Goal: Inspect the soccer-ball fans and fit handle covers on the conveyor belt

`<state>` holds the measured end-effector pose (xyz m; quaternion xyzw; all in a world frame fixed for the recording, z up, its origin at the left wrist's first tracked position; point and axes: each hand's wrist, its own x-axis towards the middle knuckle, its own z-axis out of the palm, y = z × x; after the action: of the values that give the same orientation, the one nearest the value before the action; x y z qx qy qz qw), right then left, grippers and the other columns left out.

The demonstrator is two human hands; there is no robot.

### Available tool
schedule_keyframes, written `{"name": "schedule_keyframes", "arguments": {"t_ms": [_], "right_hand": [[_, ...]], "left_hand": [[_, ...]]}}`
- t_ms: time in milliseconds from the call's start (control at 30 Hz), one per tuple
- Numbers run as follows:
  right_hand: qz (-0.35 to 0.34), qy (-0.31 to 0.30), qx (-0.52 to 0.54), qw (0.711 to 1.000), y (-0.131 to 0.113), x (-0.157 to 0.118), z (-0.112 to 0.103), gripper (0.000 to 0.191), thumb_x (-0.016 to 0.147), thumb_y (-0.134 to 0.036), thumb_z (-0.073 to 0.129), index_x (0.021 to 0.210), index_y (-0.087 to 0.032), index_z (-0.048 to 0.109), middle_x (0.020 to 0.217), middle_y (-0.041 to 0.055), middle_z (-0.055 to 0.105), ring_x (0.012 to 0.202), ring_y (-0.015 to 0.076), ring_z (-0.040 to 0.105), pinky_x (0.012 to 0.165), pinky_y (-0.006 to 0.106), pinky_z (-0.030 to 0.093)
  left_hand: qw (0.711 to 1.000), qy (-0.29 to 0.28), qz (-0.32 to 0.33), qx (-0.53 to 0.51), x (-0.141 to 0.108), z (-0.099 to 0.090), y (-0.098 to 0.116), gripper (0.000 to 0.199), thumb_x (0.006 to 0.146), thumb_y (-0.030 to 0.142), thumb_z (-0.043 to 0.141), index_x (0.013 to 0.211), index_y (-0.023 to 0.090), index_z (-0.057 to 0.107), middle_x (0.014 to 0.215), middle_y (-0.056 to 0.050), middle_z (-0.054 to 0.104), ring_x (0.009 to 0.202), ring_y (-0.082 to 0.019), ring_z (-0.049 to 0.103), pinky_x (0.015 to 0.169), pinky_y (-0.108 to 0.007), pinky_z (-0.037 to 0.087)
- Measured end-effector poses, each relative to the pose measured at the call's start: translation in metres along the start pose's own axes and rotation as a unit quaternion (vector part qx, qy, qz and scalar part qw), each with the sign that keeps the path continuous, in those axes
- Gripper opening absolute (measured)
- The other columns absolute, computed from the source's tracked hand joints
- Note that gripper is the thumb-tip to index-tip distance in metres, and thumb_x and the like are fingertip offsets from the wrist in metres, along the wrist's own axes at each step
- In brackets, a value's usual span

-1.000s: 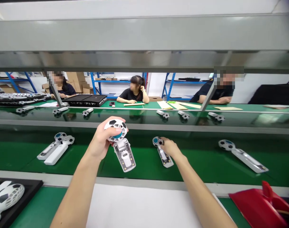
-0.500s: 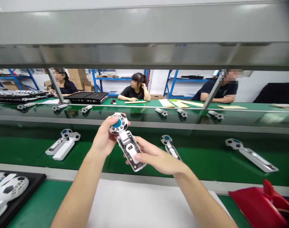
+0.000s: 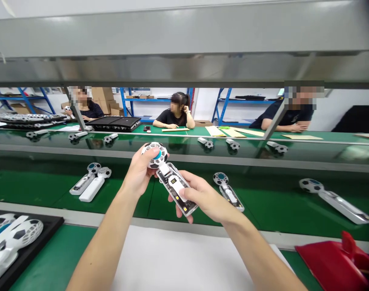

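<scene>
White-and-black at the football-patterned head [image 3: 160, 158] of a handheld fan [image 3: 165, 169], clasped there by the left grip [image 3: 138, 171] and now round the handle [image 3: 176, 186] by the right grip [image 3: 202, 196], lately at another fan [image 3: 228, 192] further right, held above the green conveyor belt [image 3: 269, 210], so seemingly steadied two-handed.

Factory assembly workshop, I'd say: green line [image 3: 269, 202] in front of me, matching football-headed gadgets [image 3: 93, 189] spread along it, people [image 3: 171, 118] seated opposite, stacked trays [image 3: 113, 121] by them, blue shelving [image 3: 223, 106] and cardboard boxes [image 3: 102, 99] behind.
</scene>
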<state>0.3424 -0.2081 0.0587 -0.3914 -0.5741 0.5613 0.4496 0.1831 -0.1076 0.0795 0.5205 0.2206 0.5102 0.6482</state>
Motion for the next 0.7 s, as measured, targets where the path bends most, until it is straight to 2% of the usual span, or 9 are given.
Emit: {"name": "schedule_keyframes", "arguments": {"t_ms": [100,267,400,500,533,600,633,700], "right_hand": [[-0.001,0.014,0.009,1.000,0.001,0.001,0.001,0.033,0.086,-0.023,0.056,0.119,-0.019,0.051,0.090,0.0038,0.065,0.059,0.0154,0.067,0.036,0.016,0.046],[-0.006,0.015,0.015,1.000,0.003,0.003,0.002,0.039,0.084,-0.023,0.056,0.123,-0.018,0.050,0.092,0.0047,0.066,0.059,0.0151,0.067,0.035,0.016,0.046],[-0.014,0.016,0.018,1.000,0.005,0.003,0.002,0.040,0.084,-0.022,0.056,0.124,-0.019,0.050,0.092,0.0042,0.066,0.060,0.0156,0.067,0.036,0.017,0.047],[-0.032,0.039,0.025,0.998,0.005,0.002,0.002,0.039,0.084,-0.021,0.056,0.123,-0.020,0.050,0.094,0.0037,0.066,0.062,0.0157,0.068,0.038,0.019,0.050],[-0.044,0.050,0.029,0.997,0.005,0.001,0.002,0.039,0.084,-0.021,0.056,0.123,-0.020,0.049,0.096,0.0038,0.065,0.062,0.0158,0.068,0.038,0.020,0.050],[-0.067,0.068,0.037,0.995,0.005,0.000,0.002,0.038,0.085,-0.023,0.058,0.122,-0.021,0.048,0.100,0.0041,0.065,0.064,0.0164,0.068,0.039,0.020,0.050],[-0.078,0.075,0.040,0.993,0.004,-0.001,0.002,0.037,0.085,-0.024,0.058,0.120,-0.021,0.048,0.101,0.0044,0.064,0.064,0.0167,0.068,0.039,0.021,0.049],[-0.096,0.090,0.043,0.990,0.003,-0.001,0.003,0.034,0.086,-0.027,0.058,0.118,-0.020,0.048,0.102,0.0049,0.064,0.064,0.0161,0.067,0.038,0.020,0.046]], "left_hand": [[1.000,-0.012,0.004,0.012,0.002,-0.003,0.001,0.038,0.074,0.047,0.075,0.096,0.018,0.067,0.078,-0.002,0.069,0.058,-0.012,0.058,0.051,-0.021,0.049],[1.000,-0.015,0.013,0.020,0.003,-0.006,0.004,0.044,0.077,0.057,0.071,0.096,0.018,0.067,0.078,-0.002,0.069,0.056,-0.012,0.057,0.051,-0.021,0.049],[1.000,-0.023,0.013,0.003,0.001,-0.005,0.006,0.050,0.077,0.062,0.070,0.099,0.017,0.067,0.073,-0.002,0.065,0.054,-0.013,0.055,0.046,-0.022,0.044],[0.999,-0.038,0.019,-0.022,0.006,-0.009,0.006,0.057,0.080,0.070,0.059,0.102,0.017,0.065,0.074,-0.003,0.062,0.051,-0.013,0.052,0.041,-0.023,0.038],[0.999,-0.027,0.032,-0.013,0.009,-0.013,0.005,0.057,0.081,0.070,0.056,0.104,0.018,0.063,0.078,-0.003,0.063,0.051,-0.013,0.051,0.041,-0.023,0.037],[0.993,0.052,0.061,0.090,0.020,-0.028,0.000,0.051,0.085,0.066,0.050,0.102,0.019,0.061,0.086,-0.004,0.063,0.052,-0.012,0.050,0.043,-0.024,0.037],[0.978,0.109,0.070,0.166,0.026,-0.038,-0.004,0.047,0.086,0.062,0.048,0.097,0.019,0.061,0.087,-0.005,0.064,0.053,-0.012,0.050,0.045,-0.024,0.038],[0.926,0.208,0.064,0.310,0.039,-0.062,-0.012,0.038,0.087,0.053,0.045,0.085,0.018,0.059,0.086,-0.007,0.064,0.061,-0.015,0.054,0.053,-0.026,0.043]]}}
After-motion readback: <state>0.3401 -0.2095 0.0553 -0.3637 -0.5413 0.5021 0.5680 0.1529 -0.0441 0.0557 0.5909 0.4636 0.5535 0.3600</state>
